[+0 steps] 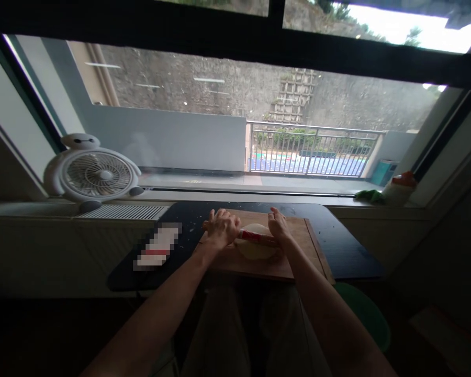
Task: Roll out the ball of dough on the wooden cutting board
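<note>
A rolling pin (255, 236) with a red label lies crosswise over a flat, pale round of dough (255, 251). My left hand (223, 229) is closed over the pin's left end, fingers curled around it. At the other end, my right hand (278, 225) bears on the pin, thumb side up, with its fingers partly hidden behind the palm. Both the dough and the pin rest on a wooden board (255, 269). Part of the dough shows beyond the pin and a larger part on my side of it.
The board sits on a dark folding table (349, 256). A blurred pale item with a red band (157, 248) lies at left. On the windowsill stand a white fan (102, 175) and, at right, an orange-topped container (402, 188). A green stool (367, 314) is below right.
</note>
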Tool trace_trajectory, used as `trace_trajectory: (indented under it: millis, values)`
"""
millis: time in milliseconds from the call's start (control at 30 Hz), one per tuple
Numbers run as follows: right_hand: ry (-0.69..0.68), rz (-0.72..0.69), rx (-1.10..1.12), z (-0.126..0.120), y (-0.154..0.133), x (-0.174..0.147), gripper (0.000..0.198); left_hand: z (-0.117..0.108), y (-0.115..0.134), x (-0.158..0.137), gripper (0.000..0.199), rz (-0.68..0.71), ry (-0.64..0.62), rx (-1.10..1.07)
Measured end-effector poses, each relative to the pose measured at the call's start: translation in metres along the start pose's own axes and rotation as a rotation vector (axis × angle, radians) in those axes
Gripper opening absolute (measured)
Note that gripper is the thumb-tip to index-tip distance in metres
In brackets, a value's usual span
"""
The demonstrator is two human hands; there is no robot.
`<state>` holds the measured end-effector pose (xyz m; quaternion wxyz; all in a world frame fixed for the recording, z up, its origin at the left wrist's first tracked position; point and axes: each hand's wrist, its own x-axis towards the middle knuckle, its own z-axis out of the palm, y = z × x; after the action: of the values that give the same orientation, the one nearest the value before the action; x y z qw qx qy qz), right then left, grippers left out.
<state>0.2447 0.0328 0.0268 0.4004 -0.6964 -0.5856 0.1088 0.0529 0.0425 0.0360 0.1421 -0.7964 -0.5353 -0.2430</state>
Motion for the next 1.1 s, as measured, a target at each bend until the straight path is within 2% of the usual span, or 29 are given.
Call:
trace_trajectory:
  millis: [167, 300, 400, 500, 700, 800, 933, 1100]
  values:
    - [0.04, -0.014, 0.105, -0.005, 0.01, -0.027, 0.053, -0.006, 0.008, -0.032, 0.029, 0.086, 0.04, -0.075]
    - [0.114, -0.034, 0.18, -0.006, 0.011, -0.05, 0.048, -0.017, 0.011, -0.065, 0.028, 0.109, 0.022, -0.096]
    - [0.172, -0.057, 0.205, -0.005, 0.008, -0.055, 0.044, -0.022, 0.011, -0.076, 0.031, 0.133, 0.004, -0.096]
    - [0.187, -0.037, 0.214, -0.004, 0.007, -0.042, 0.042, -0.019, 0.011, -0.064, 0.033, 0.13, 0.005, -0.059]
    - [0.182, 0.015, 0.199, 0.004, 0.006, 0.002, 0.044, 0.003, 0.015, -0.006, 0.037, 0.002, -0.04, 0.009]
    - [0.173, -0.009, 0.2, 0.007, 0.006, 0.007, 0.043, 0.009, 0.015, 0.002, 0.037, -0.034, -0.052, 0.02]
    - [0.163, -0.034, 0.222, 0.006, 0.007, -0.012, 0.042, -0.002, 0.014, -0.023, 0.039, 0.045, 0.011, -0.03]
    - [0.165, -0.112, 0.198, -0.001, 0.006, -0.059, 0.04, -0.03, 0.022, -0.08, 0.032, 0.154, -0.021, -0.122]
